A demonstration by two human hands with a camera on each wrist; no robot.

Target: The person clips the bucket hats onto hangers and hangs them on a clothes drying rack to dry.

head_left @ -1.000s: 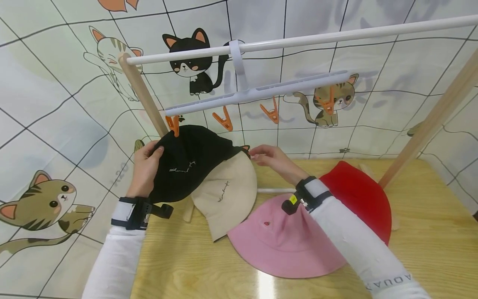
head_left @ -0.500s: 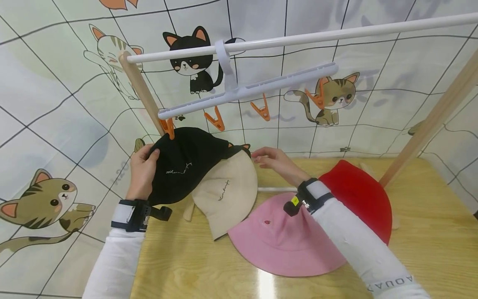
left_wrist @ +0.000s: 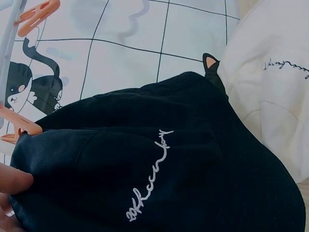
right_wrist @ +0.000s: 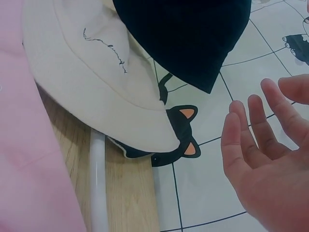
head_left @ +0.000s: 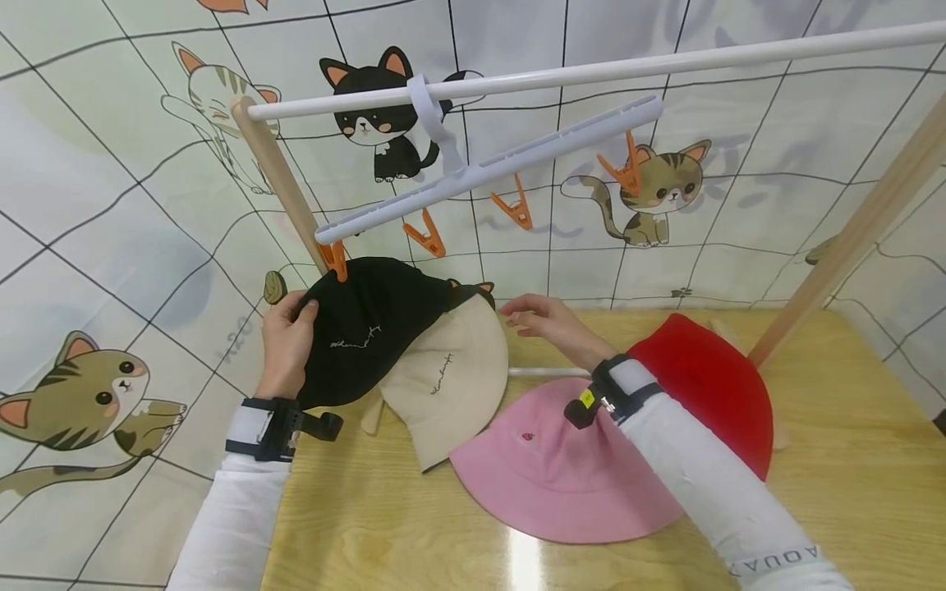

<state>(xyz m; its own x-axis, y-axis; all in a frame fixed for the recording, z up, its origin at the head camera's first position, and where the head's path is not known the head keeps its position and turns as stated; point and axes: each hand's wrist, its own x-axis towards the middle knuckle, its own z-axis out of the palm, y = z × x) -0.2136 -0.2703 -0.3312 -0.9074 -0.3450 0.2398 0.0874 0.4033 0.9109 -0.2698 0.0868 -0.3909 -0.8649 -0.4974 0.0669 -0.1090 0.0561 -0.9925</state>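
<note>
Head view: pale lilac plastic hanger [head_left: 517,158] hooks farther left on the white tubular rail [head_left: 591,74], tilting more steeply than a second ago. I judge the black fabric bucket hat [head_left: 369,308], under its low end, drags it; not hanging free yet.
Left wrist: left hand [left_wrist: 13,182] pinches the hat's edge; an orange plastic clip [left_wrist: 23,123] seems to bite beside.
Right wrist: right hand [right_wrist: 269,164], fingers apart, holds nothing.

- Reaches forward with left arm [head_left: 235,517] and right arm [head_left: 720,480], both white-sleeved, from the lower edge of the head view.
- Pinches with left hand [head_left: 287,345], thumb [left_wrist: 14,180] in front.
- Holds right hand [head_left: 543,322] raised, well apart from the left, fingers [right_wrist: 259,123] slightly bent and parted.
</note>
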